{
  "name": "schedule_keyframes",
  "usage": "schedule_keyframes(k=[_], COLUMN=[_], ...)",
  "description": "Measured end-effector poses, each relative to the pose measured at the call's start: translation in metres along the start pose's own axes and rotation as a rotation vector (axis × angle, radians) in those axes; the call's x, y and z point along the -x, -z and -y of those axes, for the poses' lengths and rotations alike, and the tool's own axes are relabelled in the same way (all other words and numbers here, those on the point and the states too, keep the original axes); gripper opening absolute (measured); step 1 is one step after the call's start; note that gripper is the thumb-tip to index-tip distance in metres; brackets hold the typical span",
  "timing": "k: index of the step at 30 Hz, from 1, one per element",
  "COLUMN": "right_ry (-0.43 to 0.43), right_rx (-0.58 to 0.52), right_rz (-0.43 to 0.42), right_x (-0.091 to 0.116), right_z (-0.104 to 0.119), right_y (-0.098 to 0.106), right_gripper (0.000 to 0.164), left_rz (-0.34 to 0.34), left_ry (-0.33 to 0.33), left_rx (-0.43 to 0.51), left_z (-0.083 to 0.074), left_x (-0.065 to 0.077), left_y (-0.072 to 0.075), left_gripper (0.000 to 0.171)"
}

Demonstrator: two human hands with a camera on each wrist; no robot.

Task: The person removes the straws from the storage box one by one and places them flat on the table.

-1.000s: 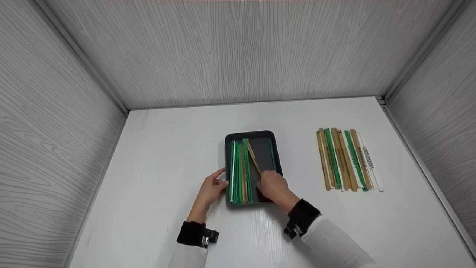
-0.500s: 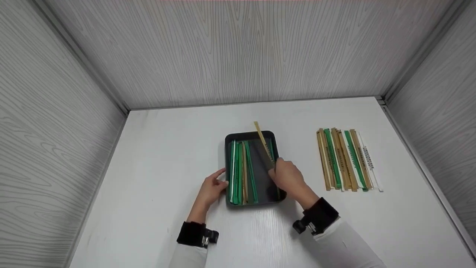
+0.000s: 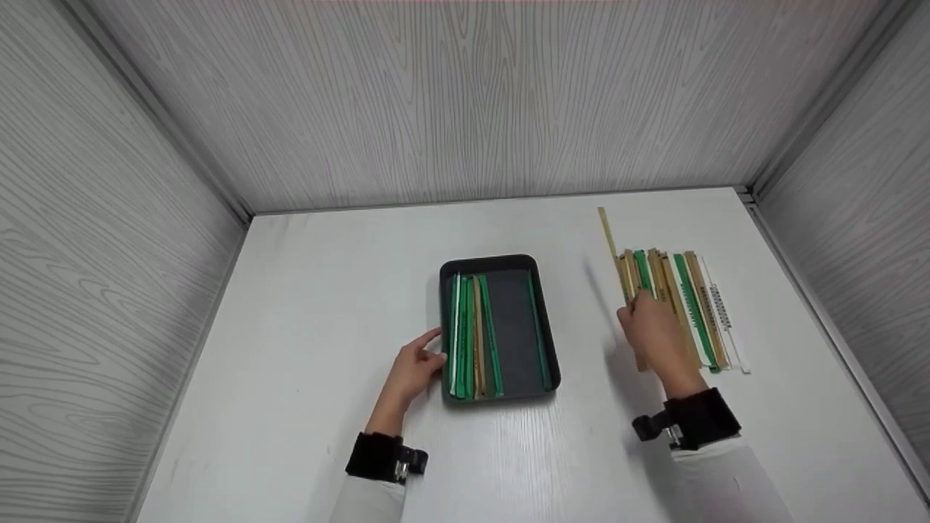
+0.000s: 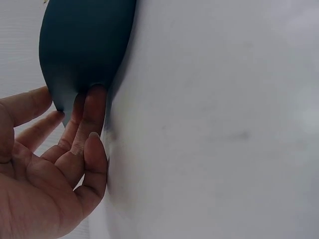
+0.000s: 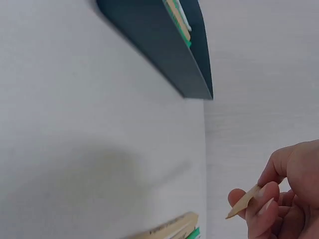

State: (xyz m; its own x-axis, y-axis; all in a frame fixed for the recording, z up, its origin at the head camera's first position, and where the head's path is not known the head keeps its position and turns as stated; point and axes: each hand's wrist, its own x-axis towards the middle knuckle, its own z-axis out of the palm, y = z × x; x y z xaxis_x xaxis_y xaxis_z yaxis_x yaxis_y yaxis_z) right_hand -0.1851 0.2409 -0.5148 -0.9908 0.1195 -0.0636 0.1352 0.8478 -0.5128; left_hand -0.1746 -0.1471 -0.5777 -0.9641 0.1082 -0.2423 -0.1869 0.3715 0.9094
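In the head view, my left hand (image 3: 413, 374) lies at the left side of a dark tray (image 3: 550, 363). Its fingertips (image 4: 94, 107) touch the tray's outer wall in the left wrist view. Green, white and tan paper-wrapped straws (image 3: 465, 334) lie lengthwise in the tray's left half; one green straw (image 3: 538, 330) runs along its right wall. My right hand (image 3: 654, 330) pinches a tan paper-wrapped straw (image 3: 607, 229) between thumb and fingers, above the left part of a row of straws (image 3: 697, 312) on the table. The hand hides part of that row.
The white table (image 3: 327, 290) is enclosed by grey wood-grain panels (image 3: 465, 102) at the back and both sides. Bare tabletop separates the tray from the row of straws. The right hand's shadow (image 3: 625, 370) falls there.
My right hand has lifted the tan straw out of the tray and carried it right, over to the row of straws. A green straw in the tray has tilted slightly. The left hand has stayed put.
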Motion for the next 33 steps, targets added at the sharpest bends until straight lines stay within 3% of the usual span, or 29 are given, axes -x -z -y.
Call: schedule_keyframes(k=[8,14,22,29,33], right_ry=[-0.180,-0.258,-0.344,-0.335,-0.307], right_rx=[-0.015,-0.004,-0.006,0.003,0.021], right_rz=[0.003,0.059,0.113,0.111,0.064], right_x=[-0.001,-0.003,-0.005,-0.004,-0.001], right_z=[-0.061,-0.085,-0.102,-0.105,-0.102], right_y=[0.025,0.031,0.033,0.033,0.035], right_gripper=[0.026,0.031,0.026,0.027,0.032], left_rz=[0.000,-0.002,-0.005,-0.009,-0.009], left_ry=[0.002,0.005,0.004,0.000,-0.001], left_rx=[0.007,0.004,0.002,-0.007,-0.008], left_z=[-0.001,-0.001,0.000,-0.001,0.000], left_x=[0.001,0.001,0.001,0.001,0.000], left_y=[0.000,0.000,0.000,-0.001,-0.001], left_gripper=[0.052,0.051,0.051,0.052,0.052])
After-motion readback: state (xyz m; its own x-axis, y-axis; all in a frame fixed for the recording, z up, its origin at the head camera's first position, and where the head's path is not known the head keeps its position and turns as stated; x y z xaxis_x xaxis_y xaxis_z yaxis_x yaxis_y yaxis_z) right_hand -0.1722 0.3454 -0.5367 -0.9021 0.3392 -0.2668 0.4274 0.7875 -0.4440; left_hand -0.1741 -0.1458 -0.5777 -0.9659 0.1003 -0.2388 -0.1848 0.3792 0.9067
